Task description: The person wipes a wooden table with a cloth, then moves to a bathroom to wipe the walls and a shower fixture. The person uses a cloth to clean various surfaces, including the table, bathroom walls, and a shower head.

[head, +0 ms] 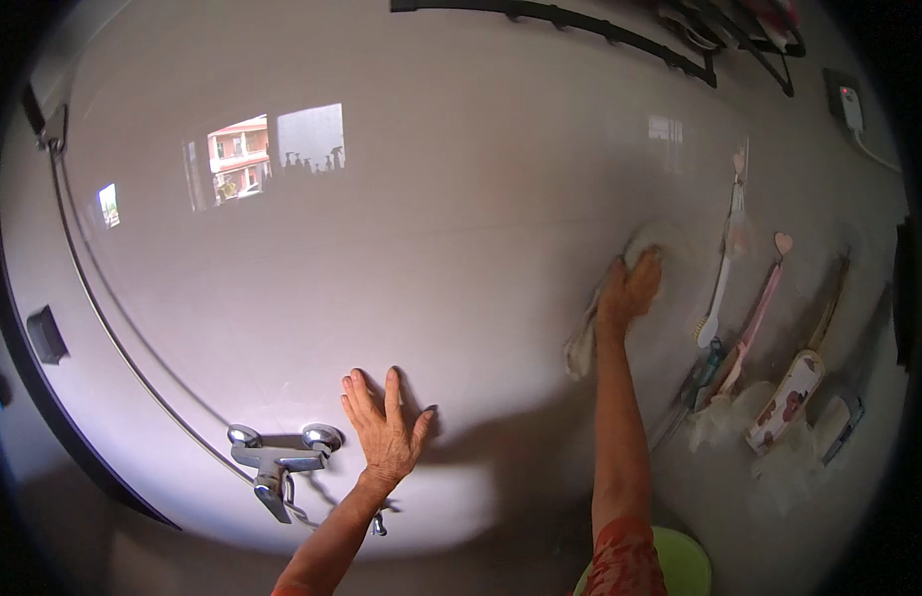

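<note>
My left hand (383,432) lies against a glossy light wall (431,298) with its fingers spread and nothing in it, just right of a chrome shower mixer tap (278,458). Further right and higher up, my right hand (632,287) presses a pale cloth (658,238) to the same wall. Part of the cloth hangs down to the left of that wrist. The cloth's upper edge is blurred.
A metal shower hose (111,328) curves down the left side. Brushes, among them a white-handled brush (718,298), hang from hooks at right. A dark rail (617,30) crosses the top; a white plug (851,108) is at upper right. Below my right arm stands a green basin (684,562).
</note>
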The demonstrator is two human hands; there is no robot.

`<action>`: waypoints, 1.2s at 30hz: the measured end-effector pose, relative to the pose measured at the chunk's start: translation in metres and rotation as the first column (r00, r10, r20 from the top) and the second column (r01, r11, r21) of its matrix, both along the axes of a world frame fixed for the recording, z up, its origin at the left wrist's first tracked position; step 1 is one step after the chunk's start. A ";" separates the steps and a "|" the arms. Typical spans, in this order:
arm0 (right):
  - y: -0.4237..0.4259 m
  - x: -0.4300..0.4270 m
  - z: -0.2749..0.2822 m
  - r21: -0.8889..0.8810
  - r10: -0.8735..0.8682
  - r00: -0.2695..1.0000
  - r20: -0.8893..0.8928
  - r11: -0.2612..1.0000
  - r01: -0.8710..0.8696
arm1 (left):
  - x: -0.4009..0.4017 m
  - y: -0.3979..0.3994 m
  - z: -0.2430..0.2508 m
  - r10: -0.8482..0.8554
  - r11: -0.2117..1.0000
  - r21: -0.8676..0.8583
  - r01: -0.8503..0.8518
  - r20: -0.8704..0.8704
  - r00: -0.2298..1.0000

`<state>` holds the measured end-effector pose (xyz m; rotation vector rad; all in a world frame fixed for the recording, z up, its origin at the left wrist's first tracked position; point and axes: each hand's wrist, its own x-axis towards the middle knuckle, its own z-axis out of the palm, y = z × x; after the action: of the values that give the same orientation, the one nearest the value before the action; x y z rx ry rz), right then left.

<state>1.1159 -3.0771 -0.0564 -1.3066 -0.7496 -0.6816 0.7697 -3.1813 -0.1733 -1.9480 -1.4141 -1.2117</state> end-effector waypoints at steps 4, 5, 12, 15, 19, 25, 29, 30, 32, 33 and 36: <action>-0.020 -0.069 0.031 0.106 0.089 0.899 0.429 0.983 -0.148 | 0.008 0.009 -0.024 0.000 0.998 0.057 -0.005 0.097 0.995; -0.019 -0.088 0.031 0.109 0.208 0.824 0.527 0.945 -0.308 | 0.005 0.007 -0.029 0.017 0.997 0.073 -0.025 0.109 0.994; -0.052 -0.185 -0.047 -0.148 0.258 0.332 0.907 0.935 -0.322 | 0.005 0.027 -0.056 0.070 0.977 0.197 -0.082 0.063 0.996; -0.047 -0.169 -0.045 -0.107 0.175 0.467 0.866 0.980 -0.170 | -0.002 0.031 -0.061 0.164 0.951 0.270 -0.152 -0.021 0.986; -0.035 -0.110 -0.047 -0.031 0.067 0.821 0.567 0.998 -0.060 | 0.000 0.034 -0.067 0.154 0.929 0.352 -0.116 -0.081 0.985; -0.015 -0.037 -0.111 -0.030 0.022 0.999 0.049 0.999 -0.020 | -0.001 0.026 -0.064 0.080 0.972 0.232 -0.042 -0.154 0.985; 0.001 -0.052 -0.176 -0.019 0.050 0.962 -0.270 0.998 -0.057 | -0.013 0.019 -0.063 0.038 0.984 0.178 -0.008 -0.164 0.986; -0.006 -0.058 -0.186 -0.028 0.018 0.960 -0.281 0.999 -0.027 | -0.009 0.019 -0.061 -0.014 0.987 0.157 0.039 -0.159 0.987; -0.007 -0.080 -0.198 -0.004 -0.044 0.986 -0.159 0.999 0.044 | -0.008 0.016 -0.060 -0.048 0.989 0.128 0.069 -0.159 0.986; -0.010 -0.096 -0.195 -0.001 -0.044 0.997 -0.068 0.999 0.044 | -0.007 0.015 -0.060 -0.049 0.990 0.120 0.070 -0.172 0.984; -0.019 -0.143 -0.161 0.075 0.027 0.979 0.204 0.996 -0.043 | -0.018 0.001 -0.083 -0.043 0.988 0.142 0.054 -0.078 0.996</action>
<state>0.9726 -3.0956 -0.2172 -1.1604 -0.8998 -0.8170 0.7519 -3.1803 -0.2560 -1.9181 -1.2140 -1.2136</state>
